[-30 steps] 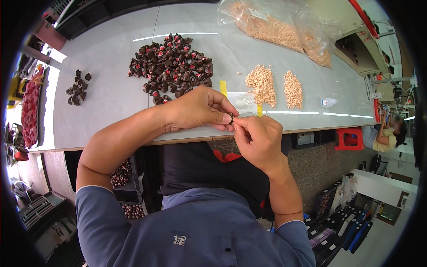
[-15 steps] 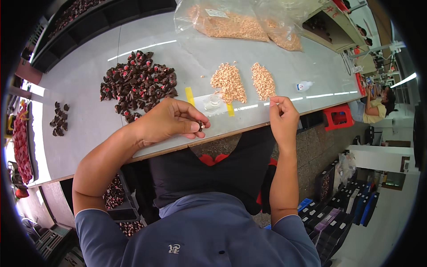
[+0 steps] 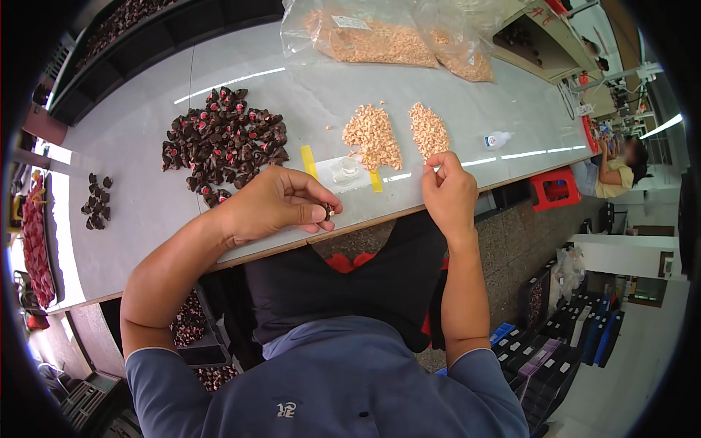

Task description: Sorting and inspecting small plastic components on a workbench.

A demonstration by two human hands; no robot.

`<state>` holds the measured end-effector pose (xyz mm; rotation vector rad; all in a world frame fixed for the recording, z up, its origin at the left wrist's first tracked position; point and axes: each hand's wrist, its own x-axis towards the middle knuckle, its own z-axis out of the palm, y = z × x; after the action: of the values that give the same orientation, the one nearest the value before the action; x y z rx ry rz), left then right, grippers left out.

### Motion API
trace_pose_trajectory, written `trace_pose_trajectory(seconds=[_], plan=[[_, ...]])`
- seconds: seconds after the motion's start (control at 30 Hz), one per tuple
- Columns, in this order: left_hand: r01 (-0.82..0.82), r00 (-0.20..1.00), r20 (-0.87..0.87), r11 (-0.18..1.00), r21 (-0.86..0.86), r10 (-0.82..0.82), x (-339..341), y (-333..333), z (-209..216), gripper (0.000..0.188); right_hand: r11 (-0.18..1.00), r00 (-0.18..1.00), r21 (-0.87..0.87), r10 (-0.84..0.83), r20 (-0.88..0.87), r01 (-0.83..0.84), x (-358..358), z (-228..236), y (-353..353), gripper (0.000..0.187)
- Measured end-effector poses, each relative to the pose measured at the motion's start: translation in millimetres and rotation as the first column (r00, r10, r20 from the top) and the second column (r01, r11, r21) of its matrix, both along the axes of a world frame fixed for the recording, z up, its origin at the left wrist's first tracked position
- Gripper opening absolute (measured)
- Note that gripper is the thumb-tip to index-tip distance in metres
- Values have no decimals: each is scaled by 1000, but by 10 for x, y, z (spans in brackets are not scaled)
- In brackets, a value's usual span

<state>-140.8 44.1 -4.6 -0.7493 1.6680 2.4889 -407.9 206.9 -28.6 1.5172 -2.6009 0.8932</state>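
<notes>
My left hand (image 3: 274,204) pinches a small dark brown piece (image 3: 328,212) with a pale spot on it, above the table's front edge. Behind that hand lies a large heap of dark brown pieces with red and pink patches (image 3: 226,139). My right hand (image 3: 450,193) has its thumb and forefinger closed at the near end of a small pile of beige bits (image 3: 428,130); whatever is between the fingertips is too small to make out. Left of it sits a wider pile of beige bits (image 3: 371,135). Between the hands, a clear blob (image 3: 347,169) lies on a sheet held by yellow tape (image 3: 309,160).
Clear bags of beige bits (image 3: 380,40) lie along the table's far side. A small white bottle with a blue label (image 3: 497,139) stands to the right. A few dark pieces (image 3: 97,201) lie far left. A red stool (image 3: 553,191) and another person (image 3: 621,168) are at right.
My right hand has moved slightly left, along the near end of the small beige pile. The left hand still holds the dark piece and has hardly moved.
</notes>
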Motion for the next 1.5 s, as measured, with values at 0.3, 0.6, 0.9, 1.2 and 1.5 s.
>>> trace_pose_trajectory(seconds=[0.3,0.6,0.9,1.2,1.5], plan=[[-2,1000,0,1000,-14,2,7,11,-8,22,997,1000,77,21,-13,-20,-4,109,-13,8],[6,1000,8,1000,-22,-6,18,15,-26,22,994,999,96,39,37,-43,4,145,-73,8],[32,998,-46,999,19,-31,12,8,-54,28,989,997,144,29,67,-38,-15,187,-93,13],[40,999,-29,999,-13,-40,32,20,-29,28,979,986,154,146,-74,-134,-29,141,-96,16],[75,995,-71,997,12,-74,35,10,-50,25,900,837,-183,434,334,-395,535,243,19,17]])
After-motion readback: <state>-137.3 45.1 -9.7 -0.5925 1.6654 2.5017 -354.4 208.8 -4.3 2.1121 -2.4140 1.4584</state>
